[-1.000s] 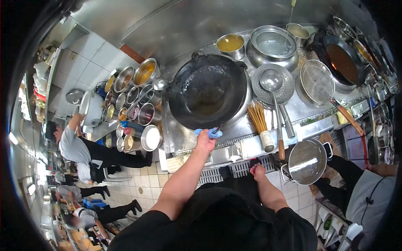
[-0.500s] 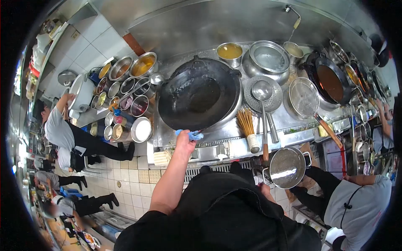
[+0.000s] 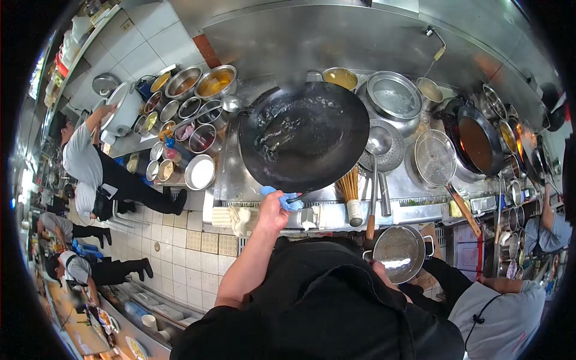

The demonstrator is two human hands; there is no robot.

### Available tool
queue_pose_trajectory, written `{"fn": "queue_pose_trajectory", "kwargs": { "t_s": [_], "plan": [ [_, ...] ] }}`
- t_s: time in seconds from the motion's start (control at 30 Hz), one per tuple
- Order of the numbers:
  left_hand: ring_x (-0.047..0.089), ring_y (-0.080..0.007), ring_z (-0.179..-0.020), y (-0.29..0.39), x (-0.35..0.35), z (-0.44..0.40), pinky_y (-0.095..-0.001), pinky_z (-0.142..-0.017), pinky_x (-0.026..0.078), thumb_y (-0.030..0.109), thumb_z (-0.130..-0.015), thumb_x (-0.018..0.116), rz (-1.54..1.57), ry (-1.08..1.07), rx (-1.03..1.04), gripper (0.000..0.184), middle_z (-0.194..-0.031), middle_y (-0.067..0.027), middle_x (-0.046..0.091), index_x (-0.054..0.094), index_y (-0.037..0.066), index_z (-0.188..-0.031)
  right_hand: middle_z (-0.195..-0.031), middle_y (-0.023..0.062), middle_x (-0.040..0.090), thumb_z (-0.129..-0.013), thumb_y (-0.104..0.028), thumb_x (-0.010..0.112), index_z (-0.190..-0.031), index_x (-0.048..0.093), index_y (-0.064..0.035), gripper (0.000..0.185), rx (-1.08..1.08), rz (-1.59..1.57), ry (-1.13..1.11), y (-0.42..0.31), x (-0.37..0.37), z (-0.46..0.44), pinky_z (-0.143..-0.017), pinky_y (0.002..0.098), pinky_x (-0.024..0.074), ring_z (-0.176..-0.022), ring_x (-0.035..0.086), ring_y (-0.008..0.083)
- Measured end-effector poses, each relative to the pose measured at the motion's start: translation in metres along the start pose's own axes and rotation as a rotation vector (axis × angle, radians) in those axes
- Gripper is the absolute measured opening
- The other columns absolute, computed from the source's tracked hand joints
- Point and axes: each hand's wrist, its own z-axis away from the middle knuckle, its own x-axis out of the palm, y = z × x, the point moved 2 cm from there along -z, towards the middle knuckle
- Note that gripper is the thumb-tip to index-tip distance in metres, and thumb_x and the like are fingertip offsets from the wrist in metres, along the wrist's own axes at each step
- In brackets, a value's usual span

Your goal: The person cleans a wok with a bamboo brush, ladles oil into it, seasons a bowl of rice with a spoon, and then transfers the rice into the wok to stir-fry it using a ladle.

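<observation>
My left hand (image 3: 273,213) is closed on the near handle of a big black wok (image 3: 300,135), with a blue cloth (image 3: 282,198) between hand and metal. The wok is tilted, and a little shiny liquid lies on its inside. Low on the right, my right hand (image 3: 379,273) is beside the left rim of a two-handled steel pot (image 3: 399,255). Its fingers are mostly hidden, so its grip is unclear. Right of the wok lie a bamboo brush (image 3: 349,195), a ladle (image 3: 379,141) and a perforated skimmer (image 3: 394,155).
Steel bowls of sauce (image 3: 216,83) and small tubs (image 3: 203,138) crowd the left side. A wire strainer (image 3: 435,157), a large steel pot (image 3: 394,96) and a wok of brown liquid (image 3: 480,141) stand rightward. One co-worker (image 3: 501,318) stands close on the right; others work at left.
The wok has come off its level position, its far side rising and its body shifting right, and its liquid has spread. My left hand stays on the handle. The view has shifted slightly.
</observation>
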Motion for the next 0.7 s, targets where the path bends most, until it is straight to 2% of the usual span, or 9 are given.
{"fn": "queue_pose_trajectory", "kwargs": {
  "t_s": [0.03, 0.07, 0.3, 0.37, 0.4, 0.47, 0.5, 0.57, 0.7],
  "plan": [
    [0.064, -0.0294, -0.074, -0.002, -0.002, -0.004, -0.0431, -0.066, 0.057, 0.000, -0.079, 0.042, 0.003, 0.001, 0.001, 0.007, -0.079, -0.0150, 0.060, 0.048, 0.001, -0.082, -0.061, 0.0101, 0.056, -0.078, -0.018, 0.055, -0.073, 0.062, -0.0027, 0.017, -0.010, -0.080, -0.009, 0.000, -0.002, -0.004, -0.042, 0.0378, 0.0344, -0.045, 0.048, 0.0224],
    [0.065, -0.0310, -0.076, -0.004, -0.007, -0.011, -0.0441, -0.066, 0.057, -0.001, -0.079, 0.042, -0.020, -0.008, 0.038, 0.008, -0.081, -0.0165, 0.060, 0.049, -0.001, -0.083, -0.061, 0.0101, 0.056, -0.078, -0.018, 0.055, -0.073, 0.062, -0.0027, 0.017, -0.012, -0.078, -0.009, 0.002, -0.003, -0.007, -0.042, 0.0378, 0.0344, -0.045, 0.048, 0.0224],
    [0.064, -0.0315, -0.083, 0.007, 0.003, -0.002, -0.0450, -0.069, 0.056, 0.000, -0.081, 0.041, -0.123, 0.068, 0.249, 0.012, -0.091, -0.0182, 0.060, 0.049, -0.004, -0.090, -0.077, 0.0142, 0.065, -0.083, -0.019, 0.052, -0.085, 0.065, -0.0022, 0.022, -0.107, 0.093, -0.021, 0.009, -0.003, -0.022, -0.055, 0.0386, 0.0453, -0.066, 0.062, 0.0263],
    [0.064, -0.0306, -0.083, 0.017, 0.005, 0.004, -0.0446, -0.069, 0.057, 0.000, -0.081, 0.042, -0.126, 0.089, 0.249, 0.011, -0.090, -0.0169, 0.059, 0.048, -0.004, -0.090, -0.096, 0.0171, 0.066, -0.086, -0.019, 0.047, -0.099, 0.066, -0.0050, 0.026, 0.084, 0.224, 0.006, 0.043, 0.010, -0.050, -0.075, 0.0379, 0.0486, -0.089, 0.064, 0.0286],
    [0.064, -0.0298, -0.083, 0.021, 0.007, 0.009, -0.0442, -0.069, 0.057, 0.000, -0.082, 0.042, -0.134, 0.106, 0.245, 0.010, -0.090, -0.0156, 0.059, 0.048, -0.003, -0.089, -0.096, 0.0171, 0.066, -0.086, -0.019, 0.047, -0.099, 0.066, -0.0050, 0.026, 0.082, 0.233, 0.002, 0.071, 0.017, -0.076, -0.075, 0.0379, 0.0486, -0.089, 0.064, 0.0286],
    [0.064, -0.0283, -0.077, 0.033, 0.021, 0.030, -0.0424, -0.065, 0.056, -0.002, -0.080, 0.044, -0.092, 0.154, 0.268, 0.007, -0.084, -0.0145, 0.058, 0.048, -0.002, -0.085, -0.102, 0.0176, 0.065, -0.087, -0.018, 0.044, -0.103, 0.065, -0.0084, 0.028, -0.267, 0.789, -0.046, 0.122, 0.029, -0.125, -0.083, 0.0382, 0.0482, -0.095, 0.063, 0.0306],
    [0.065, -0.0269, -0.070, 0.037, 0.024, 0.037, -0.0406, -0.060, 0.055, -0.005, -0.078, 0.045, -0.057, 0.194, 0.288, 0.005, -0.079, -0.0133, 0.057, 0.048, -0.002, -0.081, -0.102, 0.0176, 0.065, -0.087, -0.018, 0.044, -0.103, 0.065, -0.0084, 0.028, -0.276, 0.797, -0.051, 0.127, 0.027, -0.129, -0.083, 0.0382, 0.0482, -0.095, 0.063, 0.0306],
    [0.065, -0.0275, -0.072, 0.044, 0.017, 0.043, -0.0410, -0.061, 0.056, -0.004, -0.078, 0.044, -0.068, 0.214, 0.306, 0.006, -0.083, -0.0148, 0.058, 0.048, -0.002, -0.083, -0.102, 0.0166, 0.065, -0.086, -0.015, 0.044, -0.103, 0.065, -0.0092, 0.028, -0.487, 0.873, -0.123, 0.132, 0.030, -0.137, -0.084, 0.0392, 0.0490, -0.095, 0.063, 0.0314],
    [0.064, -0.0254, -0.073, 0.055, 0.008, 0.050, -0.0405, -0.065, 0.057, -0.002, -0.081, 0.043, -0.084, 0.165, 0.254, 0.008, -0.085, -0.0127, 0.058, 0.047, 0.000, -0.087, -0.101, 0.0153, 0.066, -0.085, -0.017, 0.047, -0.099, 0.065, -0.0101, 0.024, -0.461, 0.661, -0.093, 0.158, 0.043, -0.164, -0.082, 0.0382, 0.0492, -0.095, 0.063, 0.0299]
  ]
}}
